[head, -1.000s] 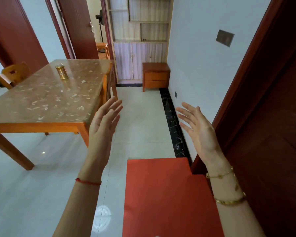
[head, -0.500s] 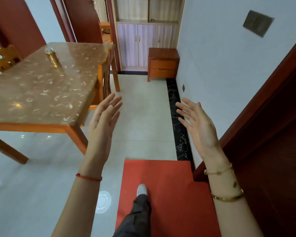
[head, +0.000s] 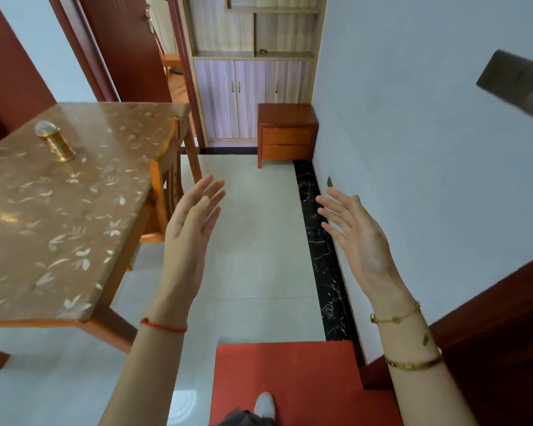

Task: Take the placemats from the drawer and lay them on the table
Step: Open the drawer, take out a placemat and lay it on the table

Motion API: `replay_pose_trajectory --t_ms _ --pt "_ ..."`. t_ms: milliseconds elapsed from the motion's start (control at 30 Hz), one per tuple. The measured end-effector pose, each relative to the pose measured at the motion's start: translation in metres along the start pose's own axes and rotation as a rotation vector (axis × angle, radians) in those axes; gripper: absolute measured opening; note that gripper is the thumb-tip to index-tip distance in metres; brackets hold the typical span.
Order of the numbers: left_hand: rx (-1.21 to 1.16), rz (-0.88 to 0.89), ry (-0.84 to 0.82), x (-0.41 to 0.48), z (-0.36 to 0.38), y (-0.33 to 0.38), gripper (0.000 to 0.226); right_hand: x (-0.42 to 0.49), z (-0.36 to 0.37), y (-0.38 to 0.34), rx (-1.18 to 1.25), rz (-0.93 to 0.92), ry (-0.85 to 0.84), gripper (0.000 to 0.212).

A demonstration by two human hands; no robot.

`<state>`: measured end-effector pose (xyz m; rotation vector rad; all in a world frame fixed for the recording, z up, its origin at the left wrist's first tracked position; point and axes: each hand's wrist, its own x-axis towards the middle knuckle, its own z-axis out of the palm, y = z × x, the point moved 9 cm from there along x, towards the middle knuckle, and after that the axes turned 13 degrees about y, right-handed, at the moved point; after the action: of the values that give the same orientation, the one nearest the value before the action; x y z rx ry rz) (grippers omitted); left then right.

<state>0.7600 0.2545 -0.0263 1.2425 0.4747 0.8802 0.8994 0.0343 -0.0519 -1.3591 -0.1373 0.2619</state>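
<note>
A small wooden drawer cabinet (head: 286, 133) with two shut drawers stands on the floor against the right wall, far ahead. No placemats are in view. The table (head: 59, 216), with an orange wooden frame and a brown leaf-patterned top, fills the left side. My left hand (head: 191, 229) is raised in the middle, palm facing right, fingers apart and empty. My right hand (head: 356, 238) is raised to its right near the wall, palm facing left, fingers spread and empty. Both hands hang in the air well short of the cabinet.
A small gold tin (head: 54, 144) stands on the table. A wooden chair (head: 163, 192) is tucked under the table's right side. A red mat (head: 290, 379) lies on the pale tile floor under my foot. A tall cupboard (head: 253, 96) stands behind the drawer cabinet. A dark red door frame (head: 490, 333) is at right.
The view has moved forward along the floor toward the drawer cabinet, which looks nearer. The table has slid closer on the left. Both hands stay raised and empty.
</note>
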Motion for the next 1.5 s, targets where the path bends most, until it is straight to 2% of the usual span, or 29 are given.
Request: replay_pose_trajectory --t_ms 533,967,1233,1500 --pt "0.06 -0.052 -0.008 0.22 0.107 -0.104 0.033 0.258 0.025 0.016 -0.012 0.028 0.009 0.051" --pt "0.091 -0.055 0.1 0.408 0.235 -0.161 0.034 0.511 0.043 0.006 -0.062 0.084 -0.027 0.049" --pt "0.069 -0.088 0.089 0.503 0.277 -0.205 0.037 0.623 0.062 0.026 -0.058 0.126 -0.026 0.048" --pt "0.082 -0.102 0.097 0.645 0.307 -0.255 0.035 0.759 0.109 0.045 -0.073 0.144 -0.02 0.047"
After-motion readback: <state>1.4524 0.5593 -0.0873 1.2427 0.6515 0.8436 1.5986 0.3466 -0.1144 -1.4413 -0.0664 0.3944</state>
